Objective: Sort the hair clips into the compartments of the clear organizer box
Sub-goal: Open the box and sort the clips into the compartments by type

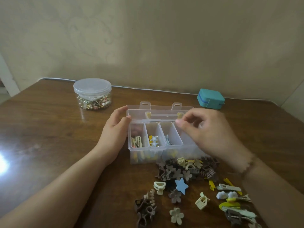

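The clear organizer box (146, 152) stands open in the middle of the wooden table, its lid tipped back. Its top tray has narrow compartments: the left one holds beige and pink clips (136, 141), the second yellow star clips (153, 140), the third a small clip (168, 140). My left hand (113, 134) grips the box's left side, thumb on the tray rim. My right hand (207, 134) hovers over the rightmost compartment, blurred, with fingers loosely curled and nothing visible between them. Loose hair clips (185, 168) lie piled in front of the box, a blue star clip (181, 185) among them.
A lidded clear jar (92, 94) of small gold trinkets stands at the back left. A teal case (210, 99) sits at the back right. A white cable (148, 89) runs along the table's far edge by the wall. More clips (233, 203) spread to the front right.
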`<state>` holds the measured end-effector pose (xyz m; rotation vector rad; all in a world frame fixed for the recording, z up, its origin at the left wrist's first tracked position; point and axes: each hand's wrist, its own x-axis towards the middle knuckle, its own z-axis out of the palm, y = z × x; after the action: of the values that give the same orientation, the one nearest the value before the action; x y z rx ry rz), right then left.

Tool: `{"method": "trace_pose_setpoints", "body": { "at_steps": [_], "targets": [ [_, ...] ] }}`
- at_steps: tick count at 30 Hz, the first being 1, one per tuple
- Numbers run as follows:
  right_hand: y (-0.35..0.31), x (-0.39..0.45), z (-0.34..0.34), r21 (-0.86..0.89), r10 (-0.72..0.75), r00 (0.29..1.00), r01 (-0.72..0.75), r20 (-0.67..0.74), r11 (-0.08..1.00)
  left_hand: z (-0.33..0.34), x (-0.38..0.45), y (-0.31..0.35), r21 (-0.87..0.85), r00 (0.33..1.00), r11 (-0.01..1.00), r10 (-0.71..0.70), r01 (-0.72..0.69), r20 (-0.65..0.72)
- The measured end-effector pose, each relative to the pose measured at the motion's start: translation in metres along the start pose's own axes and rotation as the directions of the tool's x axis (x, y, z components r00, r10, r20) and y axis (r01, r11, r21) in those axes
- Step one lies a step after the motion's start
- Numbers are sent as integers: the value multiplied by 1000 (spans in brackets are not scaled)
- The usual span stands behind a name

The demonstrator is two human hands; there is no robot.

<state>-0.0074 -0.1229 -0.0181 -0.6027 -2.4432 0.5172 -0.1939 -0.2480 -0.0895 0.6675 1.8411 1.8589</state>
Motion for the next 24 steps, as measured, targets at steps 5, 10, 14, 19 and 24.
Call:
{"method": "trace_pose_setpoints", "body": {
  "at_steps": [5, 10, 14, 19, 24],
  "targets": [
    [36, -30, -54, 121, -41, 997, 33, 60, 992, 0, 2, -2, -9, 1000, 1000, -15, 15, 3],
    [80, -81, -66, 165, -26, 933, -36, 360, 986, 0, 2, -2, 2, 1000, 1000, -11, 11, 3],
    [92, -90, -55, 93, 35, 882, -88, 469, 992, 0, 2, -2, -16, 1000, 1000, -16, 16, 16],
    [85, -88, -46, 52, 42, 866, -79, 498, 996, -1, 3, -3, -41, 999, 999, -29, 30, 20],
    [81, -88, -45, 76, 2, 893, -41, 449, 996, 0, 4, -3, -46, 999, 999, -27, 27, 19]
  ]
}}
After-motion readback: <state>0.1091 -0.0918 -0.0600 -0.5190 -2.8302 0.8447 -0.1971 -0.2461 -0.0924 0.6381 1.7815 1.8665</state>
